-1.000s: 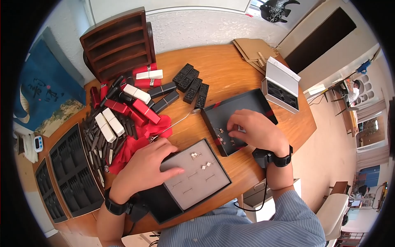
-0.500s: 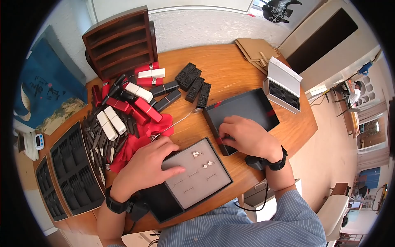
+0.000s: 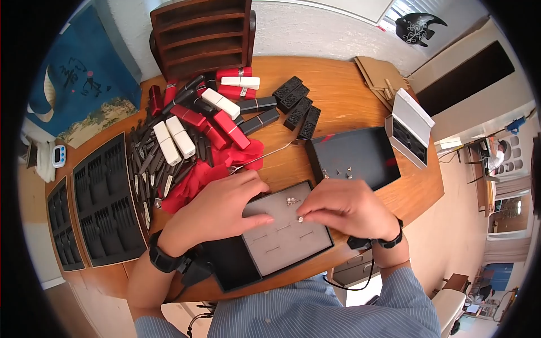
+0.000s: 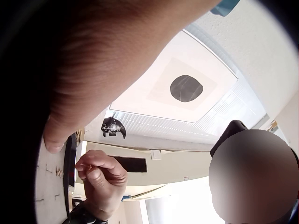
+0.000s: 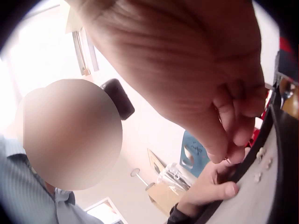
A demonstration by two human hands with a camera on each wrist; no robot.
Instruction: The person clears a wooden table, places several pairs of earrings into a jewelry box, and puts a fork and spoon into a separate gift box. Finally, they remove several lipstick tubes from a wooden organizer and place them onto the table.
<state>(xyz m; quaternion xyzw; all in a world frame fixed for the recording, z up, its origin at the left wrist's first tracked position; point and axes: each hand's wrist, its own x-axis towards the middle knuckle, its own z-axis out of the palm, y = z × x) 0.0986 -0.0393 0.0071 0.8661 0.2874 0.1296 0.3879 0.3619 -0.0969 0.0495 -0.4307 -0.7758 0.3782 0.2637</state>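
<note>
Right hand point(image 3: 352, 211) is swinging from the tray point(image 3: 358, 153) over to the pad point(image 3: 293, 254), pinching what looks like a tiny earring point(image 5: 227, 160), left hand point(image 3: 217, 211) lying loose at its edge, so they're probably best off easing it straight into a slit point(image 3: 273, 249).

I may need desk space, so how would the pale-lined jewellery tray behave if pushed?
The pale-lined tray probably won't tip easily, being shallow and broad. It looks stiff, judging by its straight, crisp edges. The small jewellery pieces on it might shift if it's jolted.
</note>
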